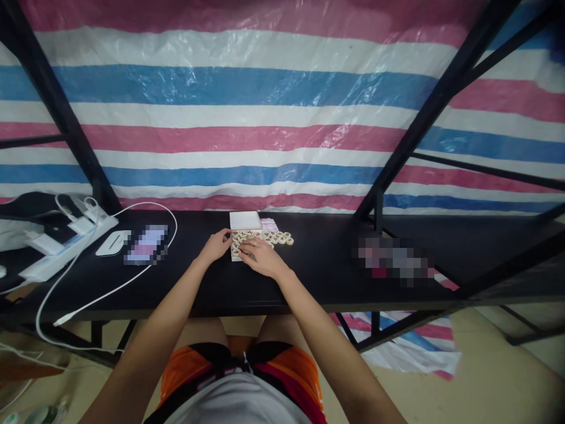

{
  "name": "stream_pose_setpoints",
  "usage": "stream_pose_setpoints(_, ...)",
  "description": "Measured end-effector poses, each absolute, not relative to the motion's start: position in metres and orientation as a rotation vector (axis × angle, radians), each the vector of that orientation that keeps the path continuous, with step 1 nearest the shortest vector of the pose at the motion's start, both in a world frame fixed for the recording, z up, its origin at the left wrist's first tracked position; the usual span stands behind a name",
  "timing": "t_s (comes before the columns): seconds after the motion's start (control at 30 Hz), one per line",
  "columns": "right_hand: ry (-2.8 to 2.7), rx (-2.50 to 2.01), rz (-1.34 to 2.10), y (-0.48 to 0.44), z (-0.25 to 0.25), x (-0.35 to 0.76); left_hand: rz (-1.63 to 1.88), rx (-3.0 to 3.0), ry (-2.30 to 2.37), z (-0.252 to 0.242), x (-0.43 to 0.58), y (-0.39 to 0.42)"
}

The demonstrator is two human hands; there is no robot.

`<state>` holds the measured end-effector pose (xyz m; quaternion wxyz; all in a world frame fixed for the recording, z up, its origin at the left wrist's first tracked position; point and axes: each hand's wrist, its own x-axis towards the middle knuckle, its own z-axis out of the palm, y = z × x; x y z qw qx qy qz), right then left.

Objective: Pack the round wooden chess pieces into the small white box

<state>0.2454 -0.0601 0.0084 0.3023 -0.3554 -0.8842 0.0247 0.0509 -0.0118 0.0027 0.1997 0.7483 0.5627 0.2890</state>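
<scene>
A small white open box (235,257) on the black table holds several round, cream Chinese chess pieces (236,238) with dark characters. My left hand (216,245) is at the box's left wall, its fingers bent against the edge. Over the right part of the box lies my right hand (260,257), a ring on one finger, its fingers stretched out across the pieces and hiding some of them. Whether a piece is under its fingertips cannot be made out. More loose chess pieces (282,238) lie just right of the box.
A white lid-like panel (245,220) and a printed paper (269,225) are behind the pieces. On the left are a phone (146,244), a white flat device (113,242), a power strip (66,250) and a looping white cable (103,294). Black metal posts (397,141) frame the table (318,277).
</scene>
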Motion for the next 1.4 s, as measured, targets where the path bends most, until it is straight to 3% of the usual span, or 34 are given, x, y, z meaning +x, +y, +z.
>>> stream_pose_setpoints(0.87,-2.207,-1.106,0.057,-0.056,0.008,0.255,0.804,2.107,1.562,0.003,0.051,-0.013)
stream_pose_setpoints(1.4,-1.579,-1.811,0.057,-0.043,0.002,0.295,0.792,2.081,1.575,0.003,0.05,-0.012)
